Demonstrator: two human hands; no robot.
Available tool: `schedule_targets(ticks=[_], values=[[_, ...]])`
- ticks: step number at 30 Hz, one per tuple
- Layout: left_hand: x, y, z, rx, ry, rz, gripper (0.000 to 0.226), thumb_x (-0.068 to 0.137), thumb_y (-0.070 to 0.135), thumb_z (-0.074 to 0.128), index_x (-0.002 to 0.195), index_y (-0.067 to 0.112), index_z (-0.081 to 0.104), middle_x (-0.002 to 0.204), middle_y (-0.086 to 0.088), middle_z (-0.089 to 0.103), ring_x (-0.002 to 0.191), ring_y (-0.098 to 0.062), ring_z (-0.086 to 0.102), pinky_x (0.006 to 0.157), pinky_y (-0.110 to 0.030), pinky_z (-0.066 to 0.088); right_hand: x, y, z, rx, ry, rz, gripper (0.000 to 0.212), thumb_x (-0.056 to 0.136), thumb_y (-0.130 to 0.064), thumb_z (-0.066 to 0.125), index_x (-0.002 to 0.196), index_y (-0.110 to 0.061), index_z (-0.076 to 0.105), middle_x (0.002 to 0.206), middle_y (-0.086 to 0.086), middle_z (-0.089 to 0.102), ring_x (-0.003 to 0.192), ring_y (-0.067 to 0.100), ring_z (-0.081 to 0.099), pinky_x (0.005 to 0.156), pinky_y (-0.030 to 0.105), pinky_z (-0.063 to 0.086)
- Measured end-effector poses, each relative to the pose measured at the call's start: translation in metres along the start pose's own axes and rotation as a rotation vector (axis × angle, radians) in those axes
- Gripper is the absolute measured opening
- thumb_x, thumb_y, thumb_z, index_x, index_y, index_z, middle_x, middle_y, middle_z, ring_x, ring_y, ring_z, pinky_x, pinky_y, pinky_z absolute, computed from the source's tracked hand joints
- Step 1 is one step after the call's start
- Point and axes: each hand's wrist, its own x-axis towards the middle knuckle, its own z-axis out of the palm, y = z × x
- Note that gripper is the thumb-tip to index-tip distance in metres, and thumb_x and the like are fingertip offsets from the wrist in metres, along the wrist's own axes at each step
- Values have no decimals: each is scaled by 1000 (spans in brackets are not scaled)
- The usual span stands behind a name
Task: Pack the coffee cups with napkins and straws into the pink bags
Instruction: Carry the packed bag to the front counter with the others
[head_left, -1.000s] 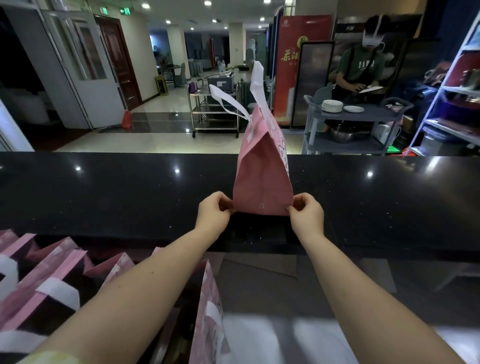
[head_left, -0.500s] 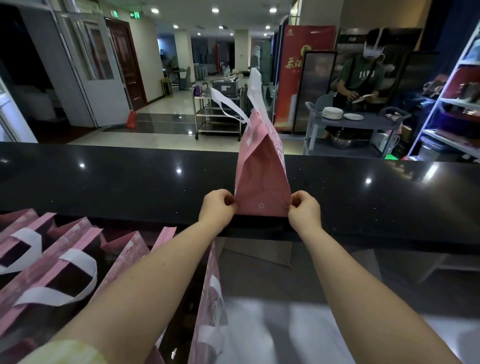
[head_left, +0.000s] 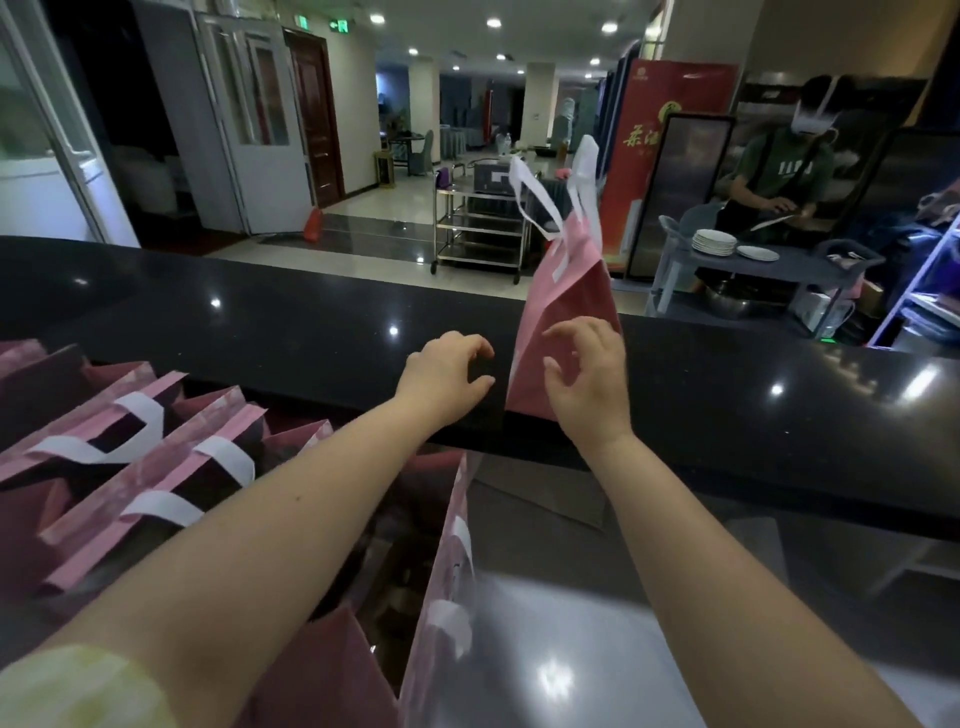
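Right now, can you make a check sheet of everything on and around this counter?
Surface: black counter, glossy, lamp reflections.
Job's things: one pink bag stands on the counter, white handles up; more pink bags open, lower left; cups, napkins, straws: nothing seen.
Clutter: nothing seen.
Hands: left hand relaxed, apart from the bag; right hand spread in front of it, contact unclear.
Cables: nothing seen.
Surroundings: metal trolley, plates on a grey cart, another person, red banner.

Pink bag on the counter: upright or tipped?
Upright. The pink bag stands on its base on the black counter, white handles up; left hand and right hand grip nothing.
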Motion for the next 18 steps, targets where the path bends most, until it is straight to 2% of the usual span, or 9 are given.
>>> schedule_targets(ticks=[1,3,5,10,18], values=[[-3,-4,-10,96,-11,27,42,88,39,65,127,32,53,119,4,58,109,-19,57,93,-44,48,4,-12,8,-11,-145,-24,32,82,-5,68,109,-20,61,113,-5,54,110,14,44,89,20,38],[-11,-16,-29,252,-31,21,54,88,41,63,138,32,44,127,1,57,117,-24,53,95,-48,44,9,-33,32,-56,-414,-27,39,83,-12,68,119,-23,58,120,-4,54,116,17,43,93,26,40],[-27,-34,-45,320,-32,-39,59,87,40,61,141,31,40,128,-1,57,118,-27,50,94,-50,40,9,-55,60,-88,-548,-11,46,84,-16,68,127,-23,54,127,0,53,120,21,43,97,37,43],[-89,-105,-97,457,4,-249,54,87,44,57,138,31,44,131,-2,54,122,-28,46,98,-50,37,7,-111,127,-71,-693,-66,46,86,-20,68,128,-29,52,130,-3,50,123,19,43,95,38,45],[-199,-210,-218,616,112,-563,45,86,42,57,129,31,55,130,-3,55,121,-30,46,96,-47,35,33,-246,205,-5,-892,-460,51,83,-26,73,129,-31,52,130,-3,51,124,20,42,99,43,45]])
